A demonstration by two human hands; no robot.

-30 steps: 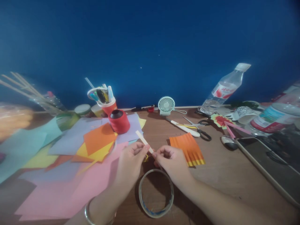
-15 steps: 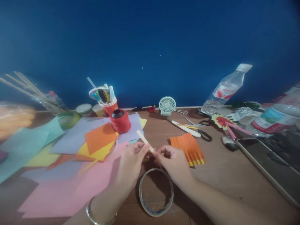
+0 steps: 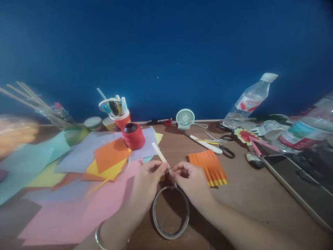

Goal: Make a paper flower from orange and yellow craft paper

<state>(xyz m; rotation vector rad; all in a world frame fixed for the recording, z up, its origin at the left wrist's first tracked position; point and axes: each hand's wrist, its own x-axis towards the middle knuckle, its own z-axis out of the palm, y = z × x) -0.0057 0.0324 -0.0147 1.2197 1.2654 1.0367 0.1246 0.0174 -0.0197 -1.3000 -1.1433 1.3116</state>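
Note:
Between my two hands is a flat, pale wooden strip [image 3: 158,152], tilted with its upper end pointing up and left. My left hand [image 3: 150,177] is closed, pinching the strip near its middle between thumb and fingers. At the strip's lower end, my right hand [image 3: 189,180] is closed in a pinch too, fingertips touching the left ones. Just below the fingers is a roll of tape [image 3: 154,215], its ring facing me. A narrow band seems to run from the roll up to my right fingertips. The exact grip there is partly hidden.
Coloured paper sheets [image 3: 78,218] and a red thread spool [image 3: 134,137] lie left. Fringed orange paper [image 3: 206,165], a white-handled cutter [image 3: 205,144] and scissors [image 3: 227,149] lie right. Behind are a small fan [image 3: 185,118] and a pen cup [image 3: 122,119]; a phone [image 3: 296,184] is far right.
The pale strip has tilted slightly steeper in my fingers. The tape roll has shifted a little left and up. Both hands keep nearly the same place.

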